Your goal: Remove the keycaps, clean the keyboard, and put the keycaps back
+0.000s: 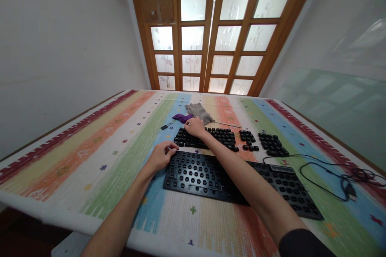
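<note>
A black keyboard (pixel 193 170) with its keycaps off lies on the striped tablecloth, its bare key posts showing. Beyond it, loose black keycaps (pixel 221 135) are laid out in rows and blocks. My left hand (pixel 161 156) is closed at the keyboard's far left corner, thumb and forefinger curled together; whatever they pinch is too small to make out. Reaching across the keyboard, my right hand (pixel 195 126) is over the left part of the keycap rows, beside a purple cloth (pixel 182 118). Its fingers are bent together, and their tips are partly hidden. My right forearm covers the keyboard's middle.
A grey cloth (pixel 200 113) lies behind the keycaps, with a thin rod (pixel 227 124) to its right. Left of the keycaps is a small black tool with wire ends (pixel 164 127). The keyboard's cable (pixel 358 176) coils at the right. Wooden glass-paned doors (pixel 208 64) stand beyond the table.
</note>
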{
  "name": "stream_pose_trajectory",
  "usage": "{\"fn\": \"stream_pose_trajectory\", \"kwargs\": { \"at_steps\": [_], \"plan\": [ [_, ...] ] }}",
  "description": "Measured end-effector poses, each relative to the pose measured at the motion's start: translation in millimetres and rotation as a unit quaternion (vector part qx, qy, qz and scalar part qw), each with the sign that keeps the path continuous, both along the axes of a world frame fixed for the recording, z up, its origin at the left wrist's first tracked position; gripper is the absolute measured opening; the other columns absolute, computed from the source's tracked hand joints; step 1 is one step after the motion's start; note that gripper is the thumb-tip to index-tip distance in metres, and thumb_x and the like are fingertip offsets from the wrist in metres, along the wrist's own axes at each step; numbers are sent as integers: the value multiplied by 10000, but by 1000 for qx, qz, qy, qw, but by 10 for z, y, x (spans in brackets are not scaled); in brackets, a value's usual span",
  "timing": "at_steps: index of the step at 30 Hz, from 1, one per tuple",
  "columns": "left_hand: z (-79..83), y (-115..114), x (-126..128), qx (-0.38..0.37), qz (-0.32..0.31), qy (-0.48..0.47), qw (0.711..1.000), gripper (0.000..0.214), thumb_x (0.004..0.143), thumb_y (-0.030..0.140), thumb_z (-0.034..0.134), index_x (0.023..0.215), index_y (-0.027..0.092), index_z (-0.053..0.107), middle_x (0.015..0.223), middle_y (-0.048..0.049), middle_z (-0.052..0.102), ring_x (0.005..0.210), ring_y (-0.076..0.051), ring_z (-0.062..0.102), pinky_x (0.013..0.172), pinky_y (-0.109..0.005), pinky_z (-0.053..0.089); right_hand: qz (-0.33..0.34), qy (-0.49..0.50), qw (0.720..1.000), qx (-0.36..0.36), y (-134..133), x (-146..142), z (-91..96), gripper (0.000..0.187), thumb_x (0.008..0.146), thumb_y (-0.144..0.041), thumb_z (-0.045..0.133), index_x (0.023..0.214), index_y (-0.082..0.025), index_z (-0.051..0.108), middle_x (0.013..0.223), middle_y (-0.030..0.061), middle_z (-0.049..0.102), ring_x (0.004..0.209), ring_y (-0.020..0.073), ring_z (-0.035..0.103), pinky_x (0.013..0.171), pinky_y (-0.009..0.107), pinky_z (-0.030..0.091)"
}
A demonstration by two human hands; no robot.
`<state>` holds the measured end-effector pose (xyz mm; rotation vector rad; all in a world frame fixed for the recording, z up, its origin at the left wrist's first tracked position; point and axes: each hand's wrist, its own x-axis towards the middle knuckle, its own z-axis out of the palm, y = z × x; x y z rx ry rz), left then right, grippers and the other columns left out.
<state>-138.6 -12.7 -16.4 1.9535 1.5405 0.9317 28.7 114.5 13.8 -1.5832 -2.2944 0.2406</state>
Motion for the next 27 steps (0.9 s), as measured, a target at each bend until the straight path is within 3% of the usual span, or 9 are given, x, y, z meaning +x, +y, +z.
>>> {"fn": "stream_pose_trajectory", "kwargs": {
  "at_steps": [6,19,22,27],
  "plan": [
    [-9,-7,11,-4,2,-4,1000,149,812,218,539,839,184,681,788,-21,673,682,-163,564,712,-308,464,-12,-7,1000,0,83,-84,-24,264,848,-205,528,942,-179,773,1041,154,724,1100,334,516,928,474,386],
    [-2,-12,15,5,4,10,1000,149,823,199,539,842,184,686,788,-18,673,677,-160,560,721,-301,469,-17,62,998,-20,152,-118,-58,202,794,-128,577,931,-205,704,998,87,726,1074,304,534,923,466,392],
    [-4,-10,15,6,5,12,1000,153,820,206,539,845,184,688,787,-13,671,673,-156,558,716,-292,470,3,99,995,-8,112,-115,-24,238,787,-90,561,974,-183,676,995,82,723,1064,288,549,922,447,403],
    [6,-16,26,12,9,17,1000,156,811,217,543,841,185,693,776,-12,673,668,-156,562,724,-288,474,88,159,983,6,-125,-56,44,169,821,-114,580,967,-160,650,988,44,714,928,163,616,876,296,443]
  ]
}}
